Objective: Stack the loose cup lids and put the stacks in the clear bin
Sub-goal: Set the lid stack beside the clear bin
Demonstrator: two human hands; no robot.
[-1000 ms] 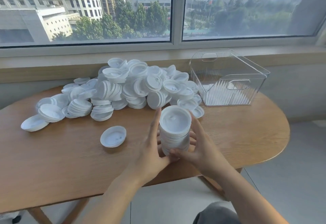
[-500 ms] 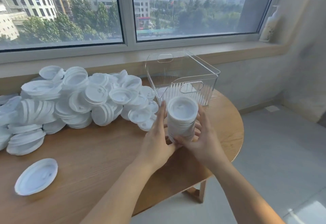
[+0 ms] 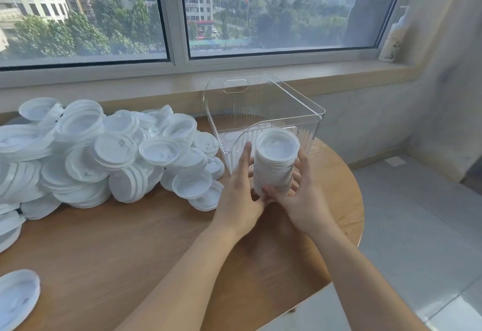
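Head view, single moment. The person held a tall stack of white plastic cup lids (image 3: 276, 163) upright between both hands, just in front of the near wall of the clear ribbed plastic bin (image 3: 263, 111). The stack's top sat about level with the bin's near rim; whether its base rested on the round wooden tabletop (image 3: 156, 239) or was lifted clear could not be told, the fingers hiding it.

Grip: left hand (image 3: 238, 195) lay along the stack's left side, fingers fairly straight and pressed against the lids. Right hand (image 3: 303, 195) curled round the right side and low front, fingertips wrapped at the base. The stack was pinched between the two palms.

Judgement on the step in hand: carrying the stack over the near wall into the bin. To do it well, the squeeze should stay even from both sides, with support kept under the bottom lid, since nested lids are light and may shear sideways if tilted. The stack would need raising clear of the rim before moving far, then lowering upright to the bin floor, which appeared bare.

The large heap of loose white lids (image 3: 104, 153) lay to the left on the tabletop, and a single white lid (image 3: 15, 296) lay at the near left edge.
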